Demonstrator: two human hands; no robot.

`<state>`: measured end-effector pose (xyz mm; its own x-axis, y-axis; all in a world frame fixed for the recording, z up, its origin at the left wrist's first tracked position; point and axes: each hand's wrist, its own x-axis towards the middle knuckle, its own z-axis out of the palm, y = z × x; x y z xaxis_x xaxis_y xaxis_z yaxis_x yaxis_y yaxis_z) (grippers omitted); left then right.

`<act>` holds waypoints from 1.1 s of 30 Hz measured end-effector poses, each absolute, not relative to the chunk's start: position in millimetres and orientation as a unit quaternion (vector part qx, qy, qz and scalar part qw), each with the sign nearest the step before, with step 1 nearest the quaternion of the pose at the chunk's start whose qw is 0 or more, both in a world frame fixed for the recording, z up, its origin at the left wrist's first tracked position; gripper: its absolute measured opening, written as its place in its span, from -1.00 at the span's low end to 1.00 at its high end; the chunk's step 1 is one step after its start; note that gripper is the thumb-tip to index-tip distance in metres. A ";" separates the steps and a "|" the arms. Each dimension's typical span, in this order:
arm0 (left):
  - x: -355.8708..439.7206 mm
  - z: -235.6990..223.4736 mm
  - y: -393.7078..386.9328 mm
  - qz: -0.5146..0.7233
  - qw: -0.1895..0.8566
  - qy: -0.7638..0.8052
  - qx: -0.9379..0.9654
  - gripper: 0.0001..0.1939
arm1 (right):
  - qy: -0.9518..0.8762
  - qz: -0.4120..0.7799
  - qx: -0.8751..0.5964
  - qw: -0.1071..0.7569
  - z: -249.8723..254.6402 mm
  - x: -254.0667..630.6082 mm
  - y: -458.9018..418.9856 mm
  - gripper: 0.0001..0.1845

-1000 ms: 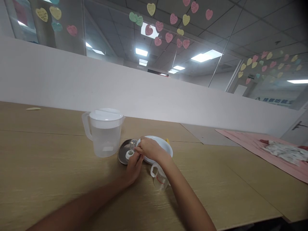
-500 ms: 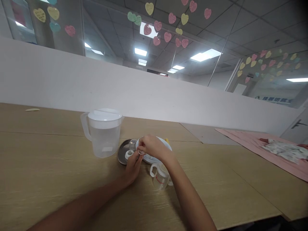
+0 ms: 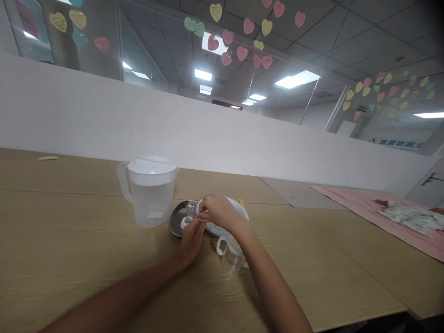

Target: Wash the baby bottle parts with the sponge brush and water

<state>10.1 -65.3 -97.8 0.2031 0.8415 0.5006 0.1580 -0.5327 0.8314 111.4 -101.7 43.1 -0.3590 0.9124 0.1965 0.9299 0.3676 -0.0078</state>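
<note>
- Your left hand (image 3: 192, 239): fingers curled around a small pale piece (image 3: 203, 220), mostly hidden; its kind cannot be told.
- Your right hand (image 3: 218, 211): above the left, fingertips pinched on the same piece, over the near left edge of the white bowl (image 3: 239, 209).
- Metal dish (image 3: 176, 214): just left of the bowl, bearing a white ring (image 3: 185, 222) and, behind it, a clear cap (image 3: 191, 209).
- Clear cup (image 3: 231, 259): upright in front of the bowl, white-handled, with red marking, partly covered by your right forearm.
- Pitcher (image 3: 153, 196): left of the dish, lidded, its handle turned left.
- Yellow object (image 3: 241, 202): at the bowl's far right edge, partly hidden.
- Pink cloth (image 3: 342, 196): well apart, at the right of the table (image 3: 86, 231), under a patterned white cloth (image 3: 411, 217).
</note>
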 end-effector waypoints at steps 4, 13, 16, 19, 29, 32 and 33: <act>9.1 -93.4 -68.6 0.524 0.320 0.360 0.703 -0.70 | -0.827 -0.046 -0.551 0.098 41.4 111.5 -100.4 -0.92; 9.4 -95.9 -66.6 0.528 0.302 0.370 0.702 -0.68 | -0.826 -0.040 -0.549 0.121 43.6 111.9 -105.6 -0.85; 9.6 -97.7 -65.4 0.533 0.306 0.374 0.695 -0.68 | -0.832 -0.045 -0.543 0.108 42.1 111.8 -103.8 -0.90; 9.4 -96.9 -66.2 0.533 0.311 0.367 0.696 -0.68 | -0.830 -0.048 -0.546 0.105 42.3 111.2 -104.2 -0.91; 9.8 -92.6 -69.3 0.534 0.314 0.362 0.697 -0.69 | -0.827 -0.078 -0.554 0.055 47.5 107.3 -111.9 -0.84; 9.8 -92.9 -68.7 0.526 0.306 0.370 0.702 -0.67 | -0.818 -0.098 -0.566 0.032 50.5 104.7 -116.1 -0.81; 9.7 -93.1 -68.5 0.523 0.305 0.371 0.704 -0.67 | -0.816 -0.104 -0.567 0.028 51.1 104.2 -117.2 -0.81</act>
